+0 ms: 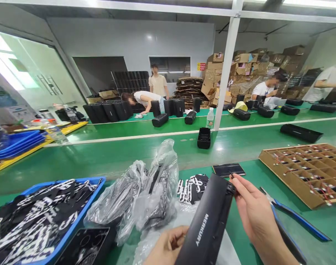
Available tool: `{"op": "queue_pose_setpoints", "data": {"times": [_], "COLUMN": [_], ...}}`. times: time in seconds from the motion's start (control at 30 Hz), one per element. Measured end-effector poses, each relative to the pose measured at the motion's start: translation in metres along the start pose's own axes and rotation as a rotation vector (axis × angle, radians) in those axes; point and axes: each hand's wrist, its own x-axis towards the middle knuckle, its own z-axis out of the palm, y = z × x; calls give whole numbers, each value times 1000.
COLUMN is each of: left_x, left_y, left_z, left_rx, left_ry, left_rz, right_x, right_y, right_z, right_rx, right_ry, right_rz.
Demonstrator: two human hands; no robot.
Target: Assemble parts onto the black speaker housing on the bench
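A green work table [267,173] runs across a factory hall, with a green conveyor belt [146,147] behind it and a white post [226,73] rising from the belt's far edge; stacked cardboard boxes [248,62] line the back wall, and several people work at the far bench.

A long black speaker housing [206,224] sits low in the middle of the view, lifted above the table; its long axis runs from the bottom edge of the picture up and slightly to the right, far end pointing away from the person, with white lettering running along its upper face. The left hand [166,246] curls around its near end from the left, gripping it; the right hand [256,217] pinches the far end between thumb and fingertips, closed on the housing.

To the left lie crumpled clear plastic bags [140,195] with dark parts inside, and a blue bin [82,213] full of black-and-white pieces; a small pile of the same pieces [191,187] lies just beyond the housing; a phone [228,169] lies flat past the far end; blue-handled pliers [297,217] lie right of the right hand; a cardboard divider tray [308,173] of wired parts stands further right.
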Motion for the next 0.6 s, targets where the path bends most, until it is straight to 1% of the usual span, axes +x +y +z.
{"op": "queue_pose_setpoints", "data": {"times": [0.1, 0.3, 0.37, 0.4, 0.43, 0.47, 0.5, 0.57, 0.6], "left_x": [-7, -22, -27, -29, -31, -31, -30, -24, -20], "left_y": [7, 12, 11, 8, 3, -3, -11, -29, -38], "left_z": [6, 5, 4, 3, 1, -1, -4, -12, -16], "left_rx": [-49, 61, 129, 213, 341, 517, 745, 1221, 1397], "left_ry": [68, 112, 199, 275, 371, 488, 615, 863, 969], "left_rz": [-24, 17, 59, 109, 194, 323, 503, 958, 1185], "right_x": [0, -6, -6, -5, -4, -2, -1, 0, -2], "right_y": [2, 1, -1, -1, -2, -2, -3, -4, -5], "right_z": [-5, -9, -16, -21, -26, -32, -37, -43, -44], "right_rx": [-19, -42, -77, -105, -140, -171, -206, -311, -383], "right_ry": [-4, 52, 66, 70, 78, 87, 90, 73, 50], "right_rz": [32, 56, 101, 131, 156, 160, 146, 68, 7]}}
